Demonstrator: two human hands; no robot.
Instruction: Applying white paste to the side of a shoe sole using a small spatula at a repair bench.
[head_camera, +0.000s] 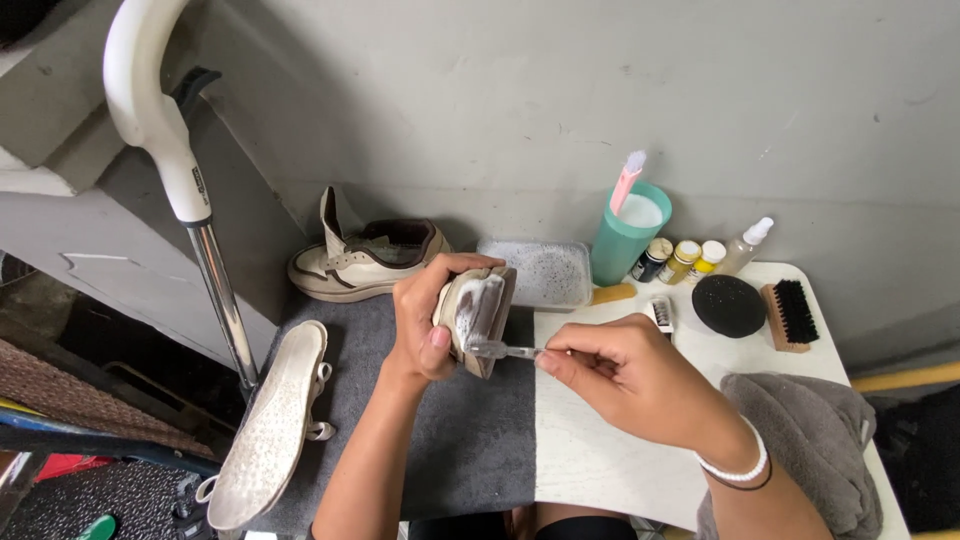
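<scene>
Hands meet over the table's middle, w/ left hand (425, 320) wrapped round a shoe (478, 312), fingers curled over its far side, thumb on the near edge; shoe is tipped on its side, foam across its face, held just above the grey mat (480, 440). Right hand (630, 375) pinches a clear toothbrush (505, 350) btwn thumb & fingertips, bristle end touching the shoe. Second shoe (365, 262) stands upright at the mat's back-left corner; insole (268, 425) lies tilted off the left edge. Along the back edge: tray (535, 270), teal cup (628, 235), small jars (683, 258), spray bottle (745, 245). Back-right corner: black sponge (728, 305) beside a wood brush (790, 315). Grey towel (810, 440) sits at the front right.
</scene>
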